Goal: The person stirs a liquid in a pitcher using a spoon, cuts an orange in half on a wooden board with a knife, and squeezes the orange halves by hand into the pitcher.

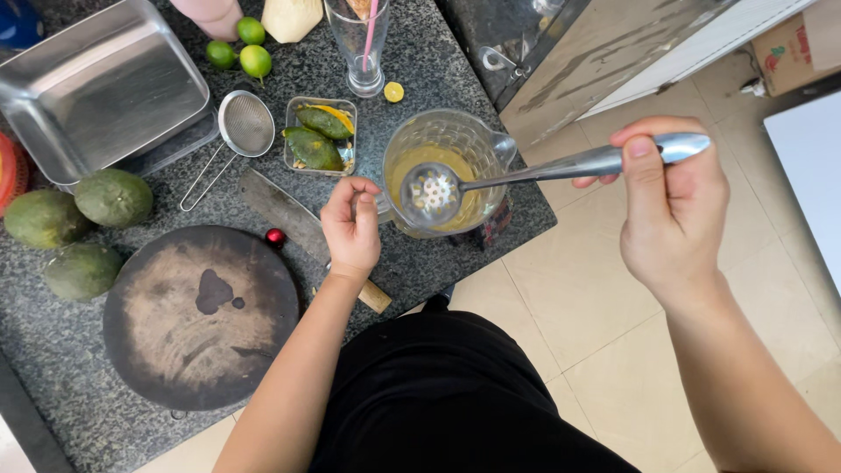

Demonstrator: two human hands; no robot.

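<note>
We could not see all of the long blade lying on the dark speckled surface: our left hand and forearm covered its middle, and only a bit of its wooden handle showed past the wrist. What the left hand gripped was hard to make out; the fingers were curled together against the near wall of the clear glass pitcher, and we could not tell whether they clasped the wall itself or something at its rim. The tall glass with a pink straw, the pale round thing beside it and the metal tray were all cut off by the top edge. The yellow liquid in the pitcher was partly hidden behind the bowl of the slotted spoon.

Our right hand was closed on the end of the spoon's long steel handle, thumb lying flat along the top, fingers wrapped beneath, wrist bent back toward us. The arm was held out over the tiled floor, off the surface, so the handle spanned the gap and the perforated bowl hung inside the pitcher's mouth, over the liquid. The pitcher stood near the corner of the surface, just beside a small dish of green fruit peels.
</note>
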